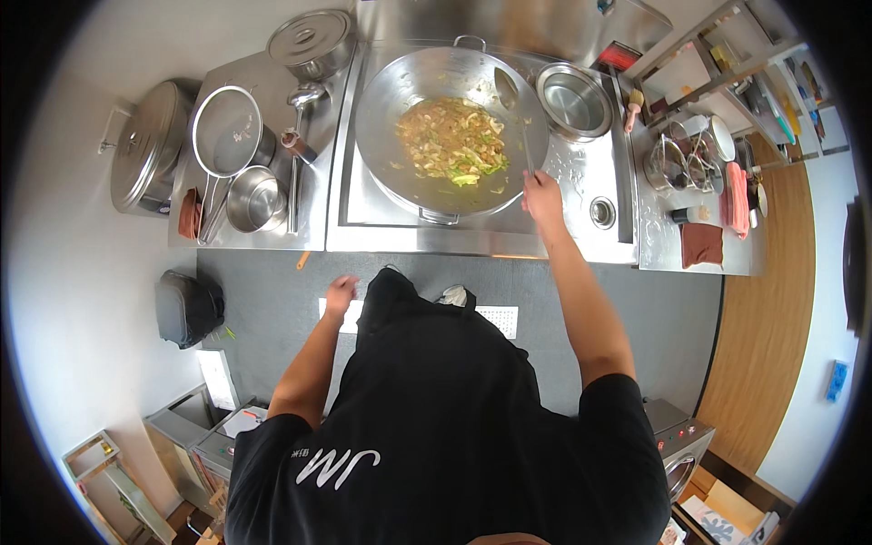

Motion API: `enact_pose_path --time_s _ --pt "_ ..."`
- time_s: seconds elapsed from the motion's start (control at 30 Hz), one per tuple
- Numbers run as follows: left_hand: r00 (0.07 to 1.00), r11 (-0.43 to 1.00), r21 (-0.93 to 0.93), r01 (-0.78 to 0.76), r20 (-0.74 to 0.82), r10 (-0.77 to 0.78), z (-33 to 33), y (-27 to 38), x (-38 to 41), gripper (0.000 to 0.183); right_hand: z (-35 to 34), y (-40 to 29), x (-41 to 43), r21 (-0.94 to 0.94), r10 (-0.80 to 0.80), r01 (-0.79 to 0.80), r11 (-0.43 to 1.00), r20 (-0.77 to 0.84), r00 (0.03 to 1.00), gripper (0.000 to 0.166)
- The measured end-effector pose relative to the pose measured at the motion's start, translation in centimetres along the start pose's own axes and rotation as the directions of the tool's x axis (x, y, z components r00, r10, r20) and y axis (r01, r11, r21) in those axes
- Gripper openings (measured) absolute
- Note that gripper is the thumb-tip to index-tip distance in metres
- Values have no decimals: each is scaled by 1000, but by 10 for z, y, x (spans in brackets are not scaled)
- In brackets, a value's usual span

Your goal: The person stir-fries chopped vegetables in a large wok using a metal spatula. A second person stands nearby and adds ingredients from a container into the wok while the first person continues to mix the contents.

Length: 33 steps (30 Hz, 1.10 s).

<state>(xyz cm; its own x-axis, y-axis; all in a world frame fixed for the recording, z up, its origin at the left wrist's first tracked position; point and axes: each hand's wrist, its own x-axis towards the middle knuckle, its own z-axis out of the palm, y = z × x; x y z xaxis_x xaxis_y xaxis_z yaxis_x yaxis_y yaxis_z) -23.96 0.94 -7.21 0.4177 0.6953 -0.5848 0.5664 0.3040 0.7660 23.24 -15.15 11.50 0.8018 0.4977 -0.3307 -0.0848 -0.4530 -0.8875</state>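
Observation:
A wide steel wok (381, 163) stands on the stainless cooktop in front of me. Chopped yellowish food with leafy green pieces (453, 139) lies in its bottom, in a little liquid. My right hand (543, 196) grips the handle of a long metal ladle (505, 88) at the wok's right rim. The ladle's bowl rests against or close to the upper right inner wall; contact is unclear. Low at my left side, away from the counter, hangs my left hand (342, 296) with nothing visible in it. How far its fingers are closed is not clear.
Right of the wok stands a round steel pot (574, 102). The left counter bears a strainer (228, 133), a saucepan (255, 199), another ladle (298, 157) and a lidded pot (310, 44). A brush (634, 109), condiment jars (674, 163) and a folded brown cloth (702, 245) lie farther right.

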Motion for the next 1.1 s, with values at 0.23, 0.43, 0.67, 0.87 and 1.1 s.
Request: enact_pose_path --time_s 0.23,0.43,0.67,0.87,1.1 --pt "807 812 -253 527 -152 -571 -97 -225 -73 26 105 -39 73 -623 -499 353 698 -70 864 20" --pt "942 789 559 255 42 -334 -120 -242 -115 33 171 -32 93 -684 -415 258 682 -72 907 23" --pt "958 943 -172 286 39 -283 -155 -199 -42 26 162 -33 26 -735 -182 100 670 -32 983 24" --pt "896 818 -451 357 -82 -436 -194 -63 9 17 177 -62 57 -620 -365 198 759 -154 918 20" --pt "900 803 -495 333 -87 -427 -180 -46 15 16 202 -29 49 -594 -422 343 728 5 906 22"
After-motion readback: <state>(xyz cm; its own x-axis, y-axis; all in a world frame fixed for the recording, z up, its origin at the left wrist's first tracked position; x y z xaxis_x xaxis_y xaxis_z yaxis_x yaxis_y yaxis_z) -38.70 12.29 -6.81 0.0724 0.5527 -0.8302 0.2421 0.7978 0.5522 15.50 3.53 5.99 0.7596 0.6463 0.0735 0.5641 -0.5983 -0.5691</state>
